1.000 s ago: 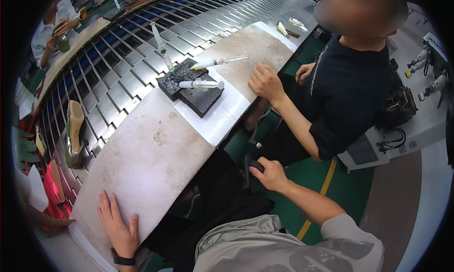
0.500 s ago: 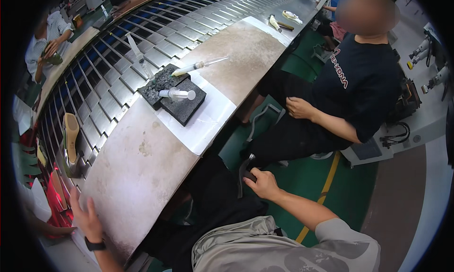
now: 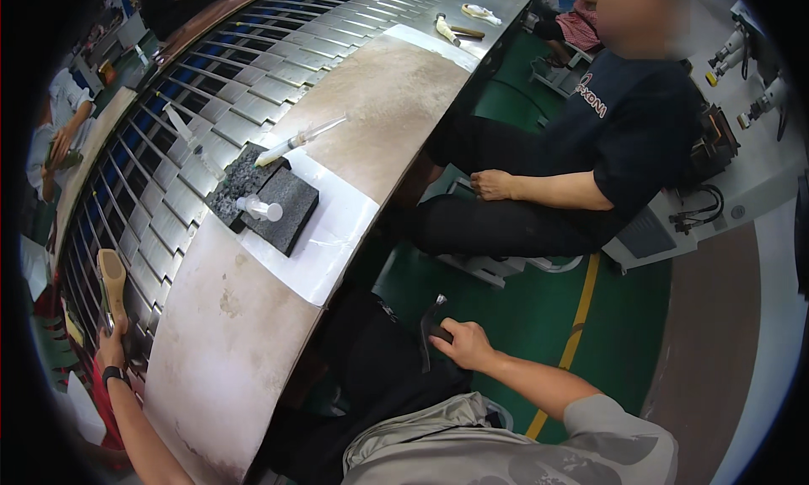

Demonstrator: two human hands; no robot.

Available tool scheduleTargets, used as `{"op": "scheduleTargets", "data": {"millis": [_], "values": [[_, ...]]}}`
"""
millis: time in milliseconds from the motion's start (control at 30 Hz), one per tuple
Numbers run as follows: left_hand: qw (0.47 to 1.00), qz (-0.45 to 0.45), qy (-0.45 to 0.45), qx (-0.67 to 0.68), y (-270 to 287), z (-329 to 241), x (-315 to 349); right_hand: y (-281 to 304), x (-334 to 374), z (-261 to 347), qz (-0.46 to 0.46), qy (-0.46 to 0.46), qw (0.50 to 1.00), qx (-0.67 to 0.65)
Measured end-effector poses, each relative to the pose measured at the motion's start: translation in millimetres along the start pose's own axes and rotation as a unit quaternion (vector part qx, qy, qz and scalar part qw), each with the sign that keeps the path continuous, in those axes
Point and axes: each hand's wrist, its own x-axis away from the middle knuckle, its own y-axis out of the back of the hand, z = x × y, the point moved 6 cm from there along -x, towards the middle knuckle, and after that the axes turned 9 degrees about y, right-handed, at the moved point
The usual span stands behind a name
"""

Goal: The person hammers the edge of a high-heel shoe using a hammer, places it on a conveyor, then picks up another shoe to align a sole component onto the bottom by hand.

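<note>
At the far left, my left hand (image 3: pixel 111 348), with a dark band at the wrist, grips the near end of a shoe (image 3: pixel 112 276). The shoe's tan sole faces up, and it lies on the slatted metal conveyor (image 3: pixel 160 224). My right hand (image 3: pixel 466 344) is closed round a hammer (image 3: pixel 428 337) above my dark-clad lap. Its dark curved head has a bright metal face pointing up. The hammer's handle is mostly covered by my fingers.
A worktop (image 3: pixel 236 316) runs along the conveyor. On it, two dark stone-like blocks (image 3: pixel 291 209) carry syringes (image 3: pixel 295 141) beside white paper (image 3: pixel 350 219). Another hammer (image 3: pixel 447 30) lies farther off. A seated co-worker (image 3: pixel 607 131) is at the right.
My left hand has moved from open over the worktop's edge to the shoe and closed on its near end. My right hand keeps the hammer. The view has shifted slightly.
</note>
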Motion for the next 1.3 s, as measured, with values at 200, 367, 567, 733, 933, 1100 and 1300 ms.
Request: {"op": "scheduleTargets", "data": {"millis": [200,367,567,733,933,1100,1300], "values": [[0.968,-0.136,-0.066,-0.201,17,-63,-1,2,0,-9,0.008,-0.020,0.999,-0.027],[0.878,-0.290,-0.148,-0.352,44,-212,96,-8,-7,-5,0.008,-0.012,1.000,-0.024],[0.936,-0.214,-0.170,-0.220,12,-276,146,-13,-2,-8,0.006,-0.011,0.998,-0.065],[0.954,-0.250,-0.150,-0.073,25,-256,167,-10,3,-15,0.026,0.008,0.998,-0.064],[0.957,-0.246,-0.151,-0.018,49,-135,192,12,-11,65,0.055,0.110,0.992,-0.026],[0.947,-0.197,0.159,-0.200,97,-12,203,36,-40,188,0.102,0.342,0.934,-0.032],[0.953,-0.147,0.234,-0.122,81,24,209,14,-110,323,0.075,0.458,0.885,0.012]]}}
